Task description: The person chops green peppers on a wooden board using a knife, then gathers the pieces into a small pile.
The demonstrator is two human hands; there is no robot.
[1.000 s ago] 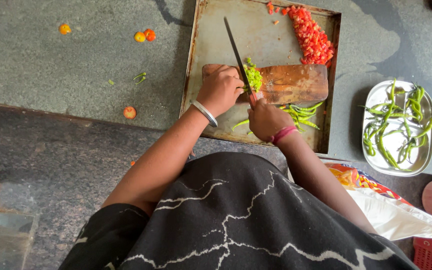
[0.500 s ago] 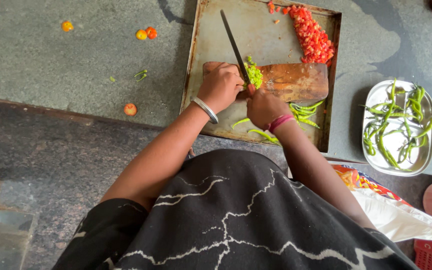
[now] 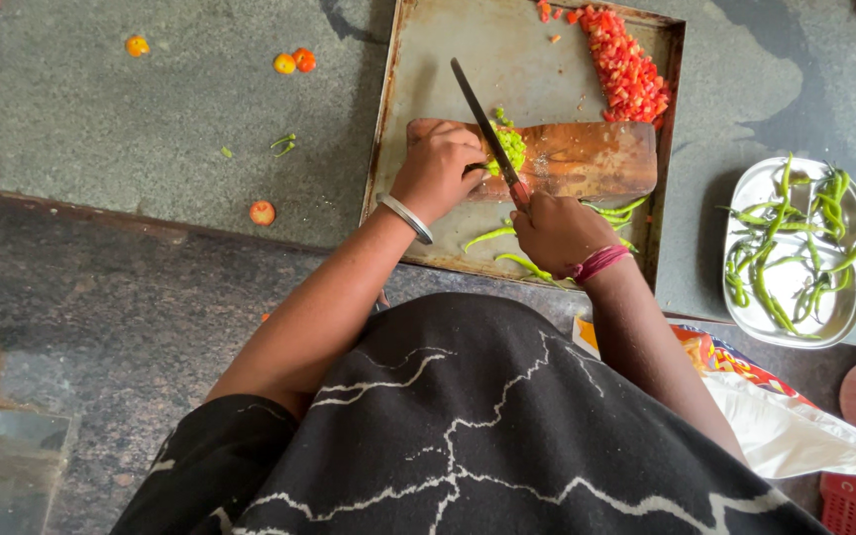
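My right hand [image 3: 559, 230] sits just below the middle of the frame, fingers curled tight round the handle of a knife [image 3: 487, 133], whose long dark blade slants up and to the left across the wooden chopping block [image 3: 587, 159]. My left hand [image 3: 438, 170] lies just to the left of the blade, fingers bent down and pressed onto the left end of the block, pinning the green chillies being cut; I cannot tell how much it actually grips under the knuckles. A silver bangle [image 3: 406, 218] rings my left wrist and a pink band [image 3: 598, 264] my right. Right against the blade, between my two hands, is a small heap of chopped green chilli [image 3: 511, 149]. Whole green chillies [image 3: 507, 248] lie along the lower edge of the block, close to my right hand. The block rests inside a worn metal tray [image 3: 428, 59], and in the tray's upper right corner is a pile of chopped tomato [image 3: 626, 74]. At the right of the frame, well apart from the tray, a steel dish [image 3: 745, 198] holds more whole green chillies. On the grey floor in the upper left lie a few small orange tomato pieces [image 3: 289, 61] and green scraps [image 3: 283, 145]. My black patterned top [image 3: 468, 436] fills the bottom of the frame.
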